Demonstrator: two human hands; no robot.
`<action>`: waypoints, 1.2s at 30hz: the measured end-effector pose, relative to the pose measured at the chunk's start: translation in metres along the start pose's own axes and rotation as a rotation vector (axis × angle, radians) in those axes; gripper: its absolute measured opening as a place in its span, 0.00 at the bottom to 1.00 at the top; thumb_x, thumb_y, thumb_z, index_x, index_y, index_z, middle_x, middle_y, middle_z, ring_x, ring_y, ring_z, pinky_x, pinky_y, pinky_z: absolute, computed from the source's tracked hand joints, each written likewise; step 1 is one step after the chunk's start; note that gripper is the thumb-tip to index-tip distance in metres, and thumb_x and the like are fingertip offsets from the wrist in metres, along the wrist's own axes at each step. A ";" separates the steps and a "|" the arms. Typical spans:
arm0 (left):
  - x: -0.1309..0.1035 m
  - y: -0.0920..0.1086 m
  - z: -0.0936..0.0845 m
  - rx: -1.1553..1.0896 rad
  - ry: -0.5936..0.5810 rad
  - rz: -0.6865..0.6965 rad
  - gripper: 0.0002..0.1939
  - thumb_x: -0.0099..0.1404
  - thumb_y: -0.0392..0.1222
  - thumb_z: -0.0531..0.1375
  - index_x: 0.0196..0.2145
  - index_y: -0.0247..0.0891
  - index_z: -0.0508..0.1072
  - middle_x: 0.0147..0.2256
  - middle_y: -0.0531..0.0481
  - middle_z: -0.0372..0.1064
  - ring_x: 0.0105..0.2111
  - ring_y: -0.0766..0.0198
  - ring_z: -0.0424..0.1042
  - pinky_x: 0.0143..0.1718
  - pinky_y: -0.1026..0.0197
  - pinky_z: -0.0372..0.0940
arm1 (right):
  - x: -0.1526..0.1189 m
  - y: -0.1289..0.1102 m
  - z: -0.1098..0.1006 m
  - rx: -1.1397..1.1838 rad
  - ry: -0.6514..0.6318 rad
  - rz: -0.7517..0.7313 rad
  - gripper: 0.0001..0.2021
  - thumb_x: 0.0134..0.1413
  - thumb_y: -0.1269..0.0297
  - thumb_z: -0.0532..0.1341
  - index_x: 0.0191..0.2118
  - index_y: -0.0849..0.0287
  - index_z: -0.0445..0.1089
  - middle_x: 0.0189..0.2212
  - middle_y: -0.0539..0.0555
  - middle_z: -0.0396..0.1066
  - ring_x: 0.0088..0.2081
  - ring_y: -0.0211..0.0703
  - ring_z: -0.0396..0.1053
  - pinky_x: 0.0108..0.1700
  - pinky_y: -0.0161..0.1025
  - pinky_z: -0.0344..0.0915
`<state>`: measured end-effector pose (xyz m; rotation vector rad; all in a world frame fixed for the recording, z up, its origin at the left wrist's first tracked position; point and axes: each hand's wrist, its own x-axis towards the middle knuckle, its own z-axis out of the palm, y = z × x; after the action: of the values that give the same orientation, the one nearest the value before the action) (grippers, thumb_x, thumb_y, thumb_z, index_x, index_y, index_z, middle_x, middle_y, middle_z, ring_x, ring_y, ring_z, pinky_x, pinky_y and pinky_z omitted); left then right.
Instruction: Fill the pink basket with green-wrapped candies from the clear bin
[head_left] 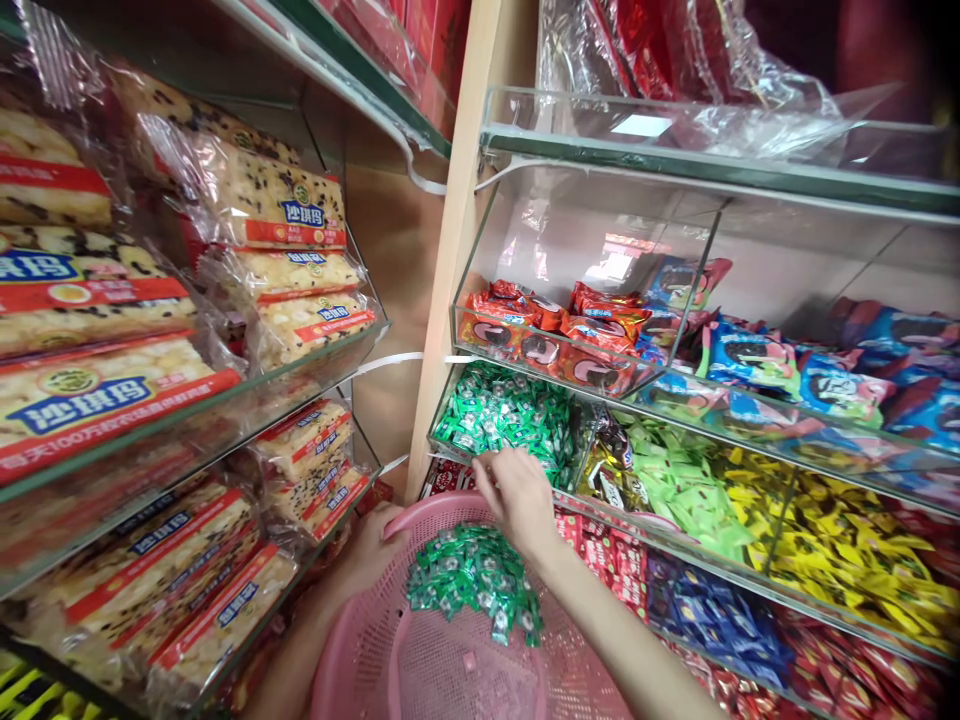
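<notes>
Head view. Just below and in front of right hand (517, 500): pink basket (340, 655), with green packets (480, 575) heaped toward far side. Left hand (371, 545): closed on basket's left rim. Right hand: fingers bent, over far rim; can't tell if empty. Right beyond: shelf bin (450, 445) of more green packets. Above: red packets (600, 315). Rightward: light-green packets (675, 480), yellow packets (832, 545). Leftward: wrapped bars (289, 215) on glass shelves (315, 370).

Glass-fronted shelves (682, 165) mounted both sides; pale wooden post (454, 220) set between; light reflected in glass.
</notes>
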<state>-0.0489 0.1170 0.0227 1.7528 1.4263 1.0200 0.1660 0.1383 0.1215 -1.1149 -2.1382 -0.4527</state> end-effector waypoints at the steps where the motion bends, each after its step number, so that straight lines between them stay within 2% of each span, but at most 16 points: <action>1: 0.000 0.000 0.000 -0.005 -0.006 -0.002 0.11 0.54 0.36 0.54 0.33 0.35 0.75 0.32 0.50 0.71 0.35 0.58 0.70 0.39 0.58 0.62 | 0.006 0.005 -0.002 0.001 -0.020 0.075 0.11 0.62 0.62 0.51 0.33 0.59 0.67 0.27 0.53 0.67 0.31 0.40 0.61 0.35 0.36 0.53; 3: 0.000 0.000 0.000 -0.013 -0.021 -0.008 0.11 0.55 0.36 0.54 0.33 0.34 0.75 0.31 0.50 0.71 0.34 0.58 0.69 0.38 0.58 0.63 | 0.016 0.016 -0.002 0.020 -0.121 0.226 0.12 0.60 0.59 0.52 0.31 0.58 0.68 0.27 0.53 0.69 0.31 0.40 0.63 0.34 0.35 0.53; 7: 0.000 0.000 -0.001 -0.033 -0.021 -0.016 0.10 0.55 0.37 0.55 0.32 0.34 0.75 0.32 0.50 0.71 0.34 0.58 0.69 0.38 0.58 0.63 | 0.029 0.033 0.004 0.131 -0.409 0.492 0.18 0.55 0.50 0.55 0.25 0.57 0.70 0.22 0.52 0.70 0.25 0.37 0.64 0.28 0.33 0.52; 10: 0.000 0.000 -0.001 -0.025 -0.017 -0.008 0.11 0.55 0.36 0.54 0.32 0.34 0.75 0.32 0.49 0.72 0.34 0.58 0.69 0.38 0.58 0.63 | 0.035 0.039 0.006 0.143 -0.477 0.583 0.18 0.51 0.48 0.59 0.24 0.57 0.71 0.22 0.52 0.71 0.25 0.37 0.65 0.26 0.32 0.51; 14: -0.001 -0.001 -0.001 0.000 -0.023 0.001 0.12 0.56 0.36 0.54 0.34 0.33 0.75 0.33 0.48 0.72 0.35 0.57 0.70 0.38 0.57 0.63 | 0.040 0.040 0.007 0.106 -0.523 0.596 0.13 0.47 0.52 0.63 0.25 0.57 0.72 0.24 0.52 0.71 0.27 0.38 0.66 0.27 0.32 0.52; 20: -0.002 -0.001 -0.001 0.001 -0.024 -0.001 0.12 0.56 0.36 0.54 0.35 0.33 0.75 0.34 0.47 0.72 0.37 0.56 0.70 0.41 0.57 0.63 | 0.041 0.039 0.007 0.100 -0.533 0.564 0.10 0.49 0.56 0.61 0.26 0.56 0.73 0.24 0.52 0.72 0.30 0.39 0.67 0.30 0.33 0.53; 28: -0.002 -0.002 -0.001 -0.024 0.000 0.003 0.11 0.55 0.36 0.55 0.34 0.34 0.76 0.33 0.49 0.73 0.36 0.57 0.70 0.39 0.58 0.63 | 0.039 0.051 0.008 0.209 -0.545 0.534 0.11 0.49 0.56 0.62 0.24 0.57 0.73 0.20 0.49 0.69 0.26 0.36 0.65 0.27 0.31 0.51; 31: -0.002 0.000 -0.001 -0.007 -0.002 0.004 0.11 0.56 0.36 0.54 0.33 0.34 0.76 0.32 0.49 0.73 0.35 0.57 0.70 0.38 0.58 0.63 | 0.039 0.052 0.010 0.177 -0.519 0.542 0.14 0.52 0.55 0.59 0.24 0.57 0.72 0.20 0.50 0.70 0.27 0.37 0.66 0.27 0.32 0.52; 36: -0.002 0.003 -0.002 -0.016 -0.005 -0.006 0.11 0.56 0.37 0.55 0.33 0.34 0.76 0.32 0.49 0.72 0.35 0.57 0.69 0.38 0.58 0.63 | 0.042 0.046 0.009 0.108 -0.542 0.567 0.11 0.49 0.55 0.61 0.25 0.56 0.73 0.23 0.52 0.71 0.29 0.39 0.68 0.28 0.32 0.53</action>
<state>-0.0498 0.1144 0.0257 1.7375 1.4157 1.0212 0.1827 0.1940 0.1448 -1.8502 -2.0999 0.2528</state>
